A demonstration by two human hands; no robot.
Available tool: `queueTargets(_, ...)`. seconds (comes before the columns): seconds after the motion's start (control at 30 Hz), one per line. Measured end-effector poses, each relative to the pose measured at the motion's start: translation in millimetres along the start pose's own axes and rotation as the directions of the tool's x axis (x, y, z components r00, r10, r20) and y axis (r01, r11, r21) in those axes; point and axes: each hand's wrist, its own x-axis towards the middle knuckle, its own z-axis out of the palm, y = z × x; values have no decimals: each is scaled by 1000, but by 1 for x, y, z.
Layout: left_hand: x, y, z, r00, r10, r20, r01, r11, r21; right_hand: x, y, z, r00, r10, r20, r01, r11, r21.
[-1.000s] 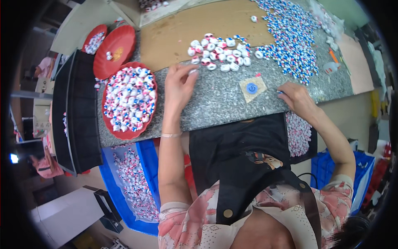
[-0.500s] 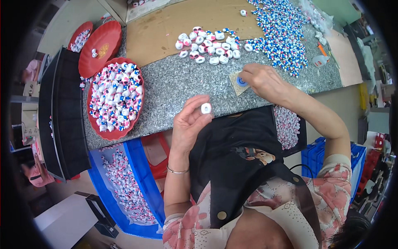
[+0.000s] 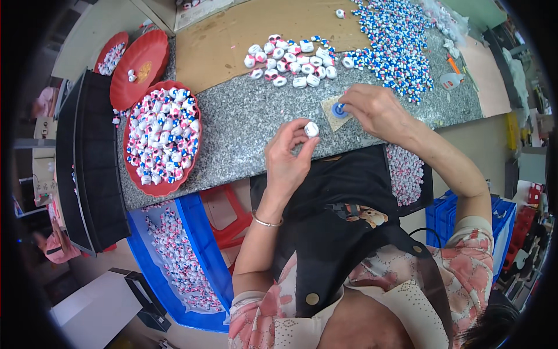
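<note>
My left hand (image 3: 290, 154) pinches a white toy head (image 3: 312, 130) between thumb and fingers, just above the counter's near edge. To its right, my right hand (image 3: 375, 113) is closed, its fingertips around a small blue-and-white figure piece (image 3: 342, 106), mostly hidden by the fingers. That piece is over a round blue dish (image 3: 337, 111) on a small square tan pad (image 3: 335, 123). Beyond the hands lies a group of loose white-and-pink toy heads (image 3: 299, 61). A large heap of small blue-and-white pieces (image 3: 395, 41) spreads at the far right.
A red scalloped tray (image 3: 197, 131) of assembled figures stands at left, with another red tray (image 3: 119, 90) behind. Cardboard (image 3: 215, 43) covers the counter's back. A blue crate (image 3: 200, 232) of pieces sits below. An orange-nozzled bottle (image 3: 450, 81) lies at right.
My left hand has moved right and up with the toy head, nearer the pad, and has turned it. My right hand has shifted slightly, uncovering more of the blue dish.
</note>
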Motion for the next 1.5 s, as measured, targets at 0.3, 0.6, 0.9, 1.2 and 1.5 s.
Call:
queueTargets(0.3,6,3,27,950,301,88,-312,935,171,-24,-20,4,797,499,340,-537,327,778)
queueTargets(0.6,5,32,3,845,-69,530,152,982,-115,-35,-31,0,998,69,-5,-55,832,552)
queueTargets(0.9,0,34,-1,825,-168,540,335,914,-228,-38,-26,-5,993,99,65,-118,755,645)
queueTargets(1.2,22,86,-152,879,477,-3,-188,352,917,-59,81,-18,979,197,-46,-202,948,-246)
queueTargets(1.5,53,71,-159,796,603,55,-165,129,978,-55,83,-10,998,3,-60,-28,907,-419)
